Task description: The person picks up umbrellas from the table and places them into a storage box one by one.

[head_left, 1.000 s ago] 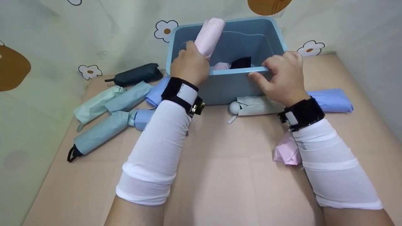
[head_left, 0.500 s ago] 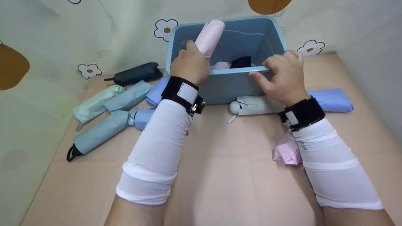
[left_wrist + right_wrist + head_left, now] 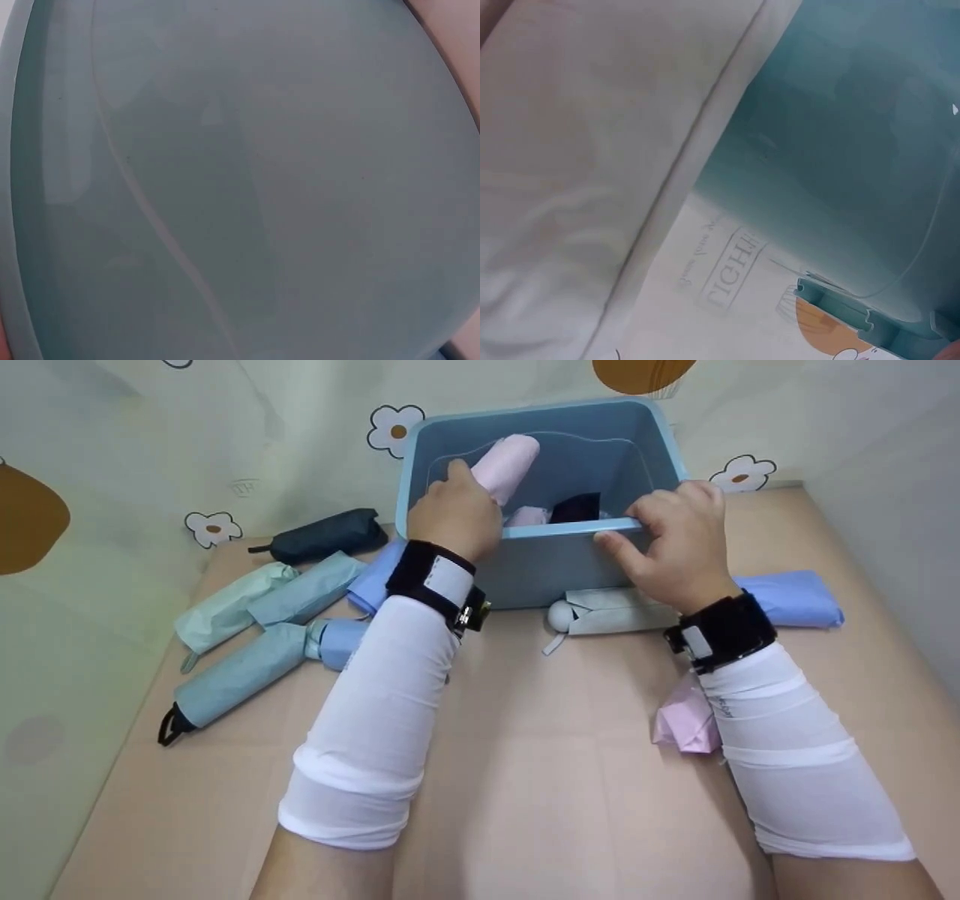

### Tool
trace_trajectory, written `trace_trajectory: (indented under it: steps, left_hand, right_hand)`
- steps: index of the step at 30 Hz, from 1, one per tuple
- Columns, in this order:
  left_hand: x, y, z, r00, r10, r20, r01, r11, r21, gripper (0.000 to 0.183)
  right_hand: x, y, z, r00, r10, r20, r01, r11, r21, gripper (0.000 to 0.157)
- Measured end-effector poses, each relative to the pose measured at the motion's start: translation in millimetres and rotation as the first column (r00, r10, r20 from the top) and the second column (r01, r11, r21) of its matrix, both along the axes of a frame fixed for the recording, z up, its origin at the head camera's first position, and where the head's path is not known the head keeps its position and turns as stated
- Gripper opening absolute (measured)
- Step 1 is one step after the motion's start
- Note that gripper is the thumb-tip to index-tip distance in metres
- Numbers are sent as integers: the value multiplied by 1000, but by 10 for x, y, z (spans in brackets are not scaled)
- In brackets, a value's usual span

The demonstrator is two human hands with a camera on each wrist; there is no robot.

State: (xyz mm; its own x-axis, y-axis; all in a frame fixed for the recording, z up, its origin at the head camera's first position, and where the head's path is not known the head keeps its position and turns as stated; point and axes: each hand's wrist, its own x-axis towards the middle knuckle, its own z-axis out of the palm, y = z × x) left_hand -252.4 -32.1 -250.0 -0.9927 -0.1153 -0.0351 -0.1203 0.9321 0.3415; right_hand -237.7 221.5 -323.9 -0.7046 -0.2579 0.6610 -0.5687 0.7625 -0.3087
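My left hand point(image 3: 456, 514) reaches over the front left rim of a blue plastic bin point(image 3: 562, 531) and holds a pink folded umbrella point(image 3: 507, 469), its far end tilted up inside the bin. The curled fingers round its near end are mostly hidden. At the rim's front right corner my right hand point(image 3: 679, 540) grips the edge, thumb outside. Down in the bin lie another pink bundle point(image 3: 528, 516) and a black piece point(image 3: 576, 508). The bin's bluish wall point(image 3: 337, 187) fills the left wrist view; it also shows as a teal wall point(image 3: 840, 135) in the right wrist view.
Left of the bin lie several folded umbrellas, among them a dark one point(image 3: 326, 537) and a teal one point(image 3: 240, 675). A pale umbrella point(image 3: 615, 612) lies before the bin. A blue umbrella point(image 3: 795, 598) and a pink one point(image 3: 686, 718) are at the right. A curtain point(image 3: 300, 435) hangs behind.
The pink umbrella's raised end has sunk lower into the bin, mostly in the last half second. My left hand has barely shifted; my right hand keeps its place on the rim.
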Motion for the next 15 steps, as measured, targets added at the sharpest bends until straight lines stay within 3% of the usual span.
trace_trajectory:
  steps: [15]
  left_hand:
    - [-5,-8,9,1000,-16,27,16,1000,-17,61]
  right_hand:
    - [4,-6,2,1000,4,2,-4,1000,-10,56]
